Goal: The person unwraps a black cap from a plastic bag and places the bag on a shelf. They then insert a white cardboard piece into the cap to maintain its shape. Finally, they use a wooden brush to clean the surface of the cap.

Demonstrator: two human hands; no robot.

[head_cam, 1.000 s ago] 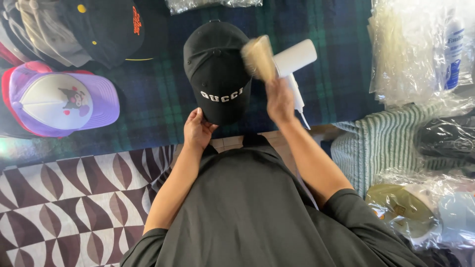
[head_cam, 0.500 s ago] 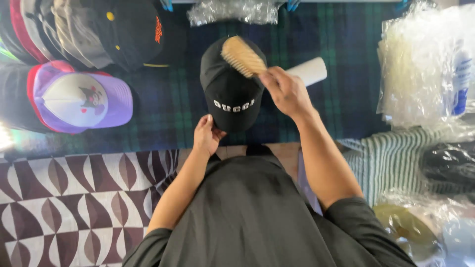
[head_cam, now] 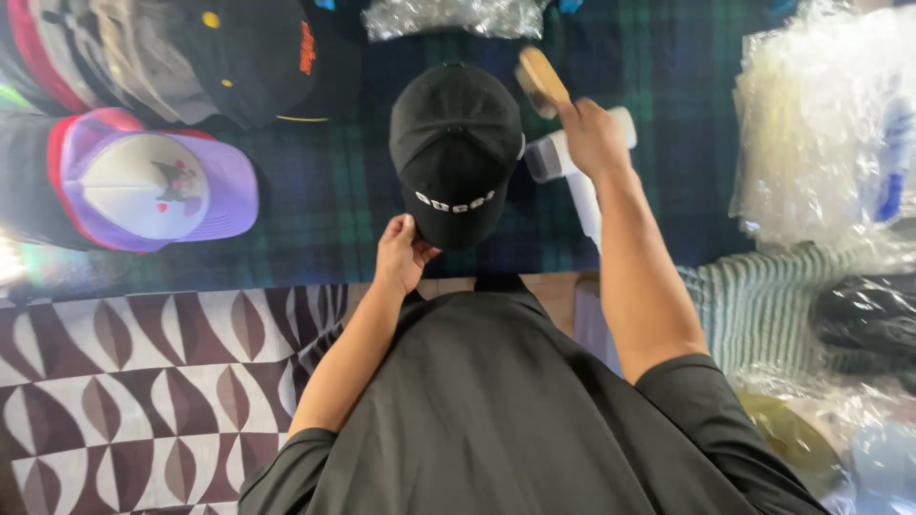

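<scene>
A black cap (head_cam: 456,143) with white lettering on its front lies on a dark plaid cloth (head_cam: 334,200). My left hand (head_cam: 401,256) grips the cap's brim at its near edge. My right hand (head_cam: 592,138) is shut on a wooden brush (head_cam: 542,81), held to the right of the cap and apart from it. A white handheld device (head_cam: 572,167) lies under my right hand, partly hidden by it.
A purple and white cap (head_cam: 157,186) and a stack of dark caps (head_cam: 191,57) lie at the left. Clear plastic bags (head_cam: 830,133) pile up at the right, above a striped fabric (head_cam: 763,305). A patterned brown and white mat (head_cam: 143,381) lies near left.
My right hand has lifted the brush off the cap's crown and moved it to the right. The left hand keeps its hold on the brim.
</scene>
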